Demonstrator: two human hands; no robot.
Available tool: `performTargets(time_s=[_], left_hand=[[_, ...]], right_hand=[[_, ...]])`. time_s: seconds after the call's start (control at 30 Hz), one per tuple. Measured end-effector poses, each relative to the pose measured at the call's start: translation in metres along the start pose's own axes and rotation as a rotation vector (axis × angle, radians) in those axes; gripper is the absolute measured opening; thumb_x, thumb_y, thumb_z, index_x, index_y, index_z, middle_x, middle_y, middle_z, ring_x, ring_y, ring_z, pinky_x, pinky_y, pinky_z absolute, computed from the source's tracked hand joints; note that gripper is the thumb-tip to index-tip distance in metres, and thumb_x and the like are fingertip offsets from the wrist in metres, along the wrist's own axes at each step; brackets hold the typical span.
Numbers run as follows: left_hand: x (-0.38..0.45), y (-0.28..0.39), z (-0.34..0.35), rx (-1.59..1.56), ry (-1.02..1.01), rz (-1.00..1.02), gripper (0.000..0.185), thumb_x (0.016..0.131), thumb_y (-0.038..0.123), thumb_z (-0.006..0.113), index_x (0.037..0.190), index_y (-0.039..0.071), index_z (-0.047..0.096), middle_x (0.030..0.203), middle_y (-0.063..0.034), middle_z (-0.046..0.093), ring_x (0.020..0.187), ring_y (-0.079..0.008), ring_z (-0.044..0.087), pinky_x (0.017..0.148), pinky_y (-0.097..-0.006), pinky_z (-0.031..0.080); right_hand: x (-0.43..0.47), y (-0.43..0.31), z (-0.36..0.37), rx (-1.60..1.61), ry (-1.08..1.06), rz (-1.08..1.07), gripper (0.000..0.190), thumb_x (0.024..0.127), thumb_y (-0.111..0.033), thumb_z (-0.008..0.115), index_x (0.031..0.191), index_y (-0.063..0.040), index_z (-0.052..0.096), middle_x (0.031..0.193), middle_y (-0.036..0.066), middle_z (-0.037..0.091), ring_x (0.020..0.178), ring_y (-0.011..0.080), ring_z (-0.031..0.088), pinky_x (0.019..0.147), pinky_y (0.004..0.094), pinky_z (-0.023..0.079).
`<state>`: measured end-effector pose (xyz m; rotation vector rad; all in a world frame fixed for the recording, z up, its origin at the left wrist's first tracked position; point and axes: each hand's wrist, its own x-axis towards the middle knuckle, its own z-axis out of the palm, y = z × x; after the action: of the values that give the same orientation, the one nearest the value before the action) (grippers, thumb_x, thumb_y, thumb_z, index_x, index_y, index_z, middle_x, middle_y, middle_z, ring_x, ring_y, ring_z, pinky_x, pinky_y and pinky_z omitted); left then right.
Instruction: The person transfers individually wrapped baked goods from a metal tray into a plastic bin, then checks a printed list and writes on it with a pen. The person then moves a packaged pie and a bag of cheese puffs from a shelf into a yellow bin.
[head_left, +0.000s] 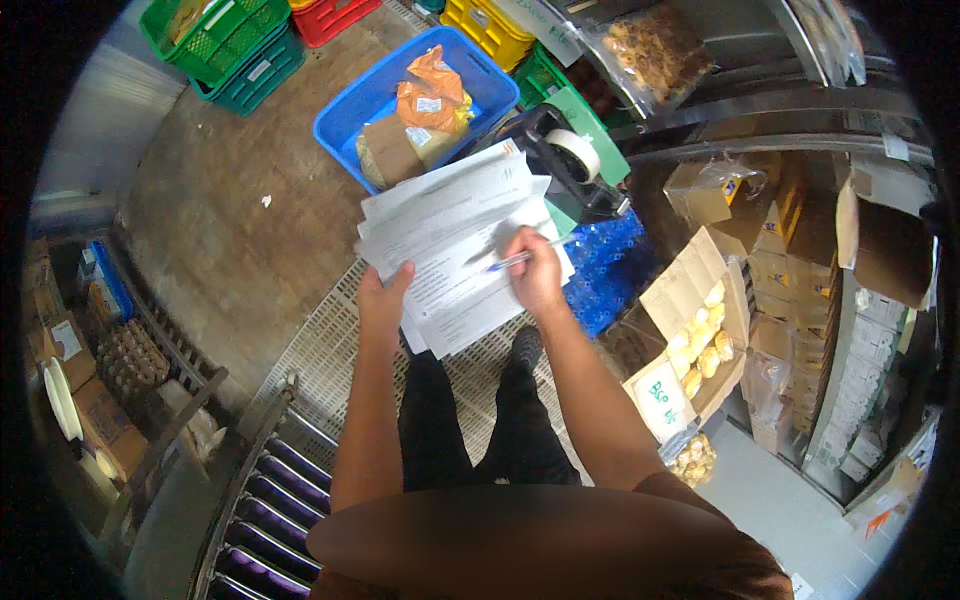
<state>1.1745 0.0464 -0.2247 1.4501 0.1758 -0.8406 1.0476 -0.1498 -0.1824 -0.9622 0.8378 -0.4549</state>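
Note:
A stack of printed paper sheets lies fanned out in front of me. My left hand grips its lower left edge, with the thumb on top and the other fingers hidden beneath. In my right hand is a ballpoint pen, slanting over the right part of the top sheet; whether its tip touches the paper I cannot tell. Just beyond the upper right corner of the sheets sits a black tape dispenser with a roll of whitish tape.
A blue plastic tub holding bags stands beyond the papers. Green crates are at the upper left. On the right are an open cardboard box of wrapped yellowish items and shelves with cartons. A metal rack stands lower left.

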Motion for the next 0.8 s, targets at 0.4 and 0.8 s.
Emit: performTargets(time_s=[0.4,0.8], left_hand=[[-0.037,0.055,0.015,-0.147,-0.216,-0.014,0.032,0.091,0.004,0.060,0.121,-0.004,0.053,0.115,-0.0121,0.063,0.100,-0.0198,0.060,0.091,-0.0338,0.046],[-0.279,0.152,0.058,0.099,-0.254,0.113,0.044,0.087,0.002,0.059,0.128,-0.006,0.045,0.120,-0.0125,0.058,0.110,-0.0207,0.054,0.098,-0.0367,0.042]], right_hand=[[-0.130,-0.105,-0.096,-0.017,0.211,-0.009,0.036,0.100,-0.042,0.045,0.105,-0.008,0.054,0.088,0.008,0.061,0.075,0.0146,0.056,0.070,0.0295,0.047],[-0.212,-0.222,-0.112,-0.022,-0.282,0.288,0.048,0.091,-0.030,0.065,0.130,-0.009,0.049,0.124,0.004,0.055,0.112,0.0142,0.052,0.096,0.0305,0.043]])
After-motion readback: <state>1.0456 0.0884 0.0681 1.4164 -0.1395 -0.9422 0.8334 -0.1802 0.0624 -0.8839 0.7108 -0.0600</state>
